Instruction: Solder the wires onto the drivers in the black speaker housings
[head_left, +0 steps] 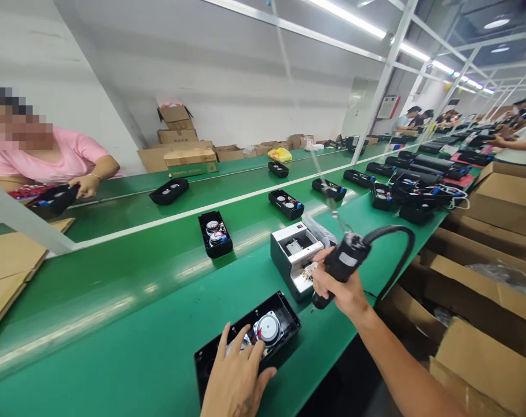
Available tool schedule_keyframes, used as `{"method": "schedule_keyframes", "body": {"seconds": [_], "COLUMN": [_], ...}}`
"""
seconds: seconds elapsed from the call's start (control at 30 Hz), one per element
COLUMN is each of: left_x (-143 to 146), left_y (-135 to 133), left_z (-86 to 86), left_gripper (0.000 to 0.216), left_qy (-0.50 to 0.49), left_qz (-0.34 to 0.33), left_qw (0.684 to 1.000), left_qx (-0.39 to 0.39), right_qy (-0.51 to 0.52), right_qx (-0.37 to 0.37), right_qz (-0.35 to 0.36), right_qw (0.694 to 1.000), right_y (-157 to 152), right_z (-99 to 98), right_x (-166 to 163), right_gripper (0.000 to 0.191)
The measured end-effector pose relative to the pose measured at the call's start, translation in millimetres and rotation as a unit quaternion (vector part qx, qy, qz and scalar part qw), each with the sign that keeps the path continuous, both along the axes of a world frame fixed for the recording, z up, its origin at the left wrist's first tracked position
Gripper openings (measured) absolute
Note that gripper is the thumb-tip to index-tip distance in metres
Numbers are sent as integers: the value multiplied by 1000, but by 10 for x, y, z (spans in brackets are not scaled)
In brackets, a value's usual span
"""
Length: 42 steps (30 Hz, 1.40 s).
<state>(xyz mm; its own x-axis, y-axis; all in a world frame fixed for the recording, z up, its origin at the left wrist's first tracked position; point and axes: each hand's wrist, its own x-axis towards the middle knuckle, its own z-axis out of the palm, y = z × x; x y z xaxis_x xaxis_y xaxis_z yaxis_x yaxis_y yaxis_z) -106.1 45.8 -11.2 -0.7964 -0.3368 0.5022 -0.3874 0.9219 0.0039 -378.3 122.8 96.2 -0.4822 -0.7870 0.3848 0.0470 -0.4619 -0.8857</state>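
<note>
Hands apart: left hand [236, 373] rests spread fingers on open black speaker housing [278, 307] at 6 o'clock, right hand [338, 289] clamped on corded electric screwdriver [347, 258] at 4 o'clock, just beside white-and-silver benchtop unit [294, 260], all over green conveyor belt [115, 330].

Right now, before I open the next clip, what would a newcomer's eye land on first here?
The black electric screwdriver gripped in the right hand, its thick cable arching away, stands out first, right of centre. Below it, the left hand rests on an open black speaker housing on the green belt. At far left, a co-worker in pink handles another black housing.
</note>
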Motion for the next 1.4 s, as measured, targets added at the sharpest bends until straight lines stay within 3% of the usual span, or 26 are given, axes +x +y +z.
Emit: {"method": "schedule_keyframes", "body": {"seconds": [0.1, 0.27, 0.5, 0.57, 0.73, 0.8, 1.2, 1.4], "left_x": [-75, -99, -81, -79, -76, -78, -97, -42], "left_y": [66, 95, 109, 112, 92, 77, 54, 15], "left_z": [71, 230, 167, 149, 187, 211, 277, 176], "left_gripper": [37, 40, 35, 33, 33, 36, 30, 23], "left_qy": [-16, -5, 4, 5, 22, 31, 31, 4], "left_qz": [12, 11, 16, 19, 6, 2, -20, -17], "left_qw": [1000, 1000, 999, 999, 1000, 999, 996, 997], "left_qx": [-9, 6, 39, 30, -20, -35, -79, -75], "right_qy": [-39, -63, -54, -42, 14, 39, 69, 78], "right_qx": [-58, -76, -82, -84, -71, -56, 74, 60], "right_qz": [17, 48, 46, 3, -222, -251, -183, -158], "right_qw": [997, 994, 994, 996, 972, 966, 978, 982], "right_y": [63, 53, 61, 57, -65, -138, -310, -237], "right_z": [14, 3, -56, -19, 87, 85, -79, -103], "right_x": [140, 225, 343, 290, -114, -261, -318, -343], "right_gripper": [21, 16, 16, 15, 24, 26, 31, 30]}}
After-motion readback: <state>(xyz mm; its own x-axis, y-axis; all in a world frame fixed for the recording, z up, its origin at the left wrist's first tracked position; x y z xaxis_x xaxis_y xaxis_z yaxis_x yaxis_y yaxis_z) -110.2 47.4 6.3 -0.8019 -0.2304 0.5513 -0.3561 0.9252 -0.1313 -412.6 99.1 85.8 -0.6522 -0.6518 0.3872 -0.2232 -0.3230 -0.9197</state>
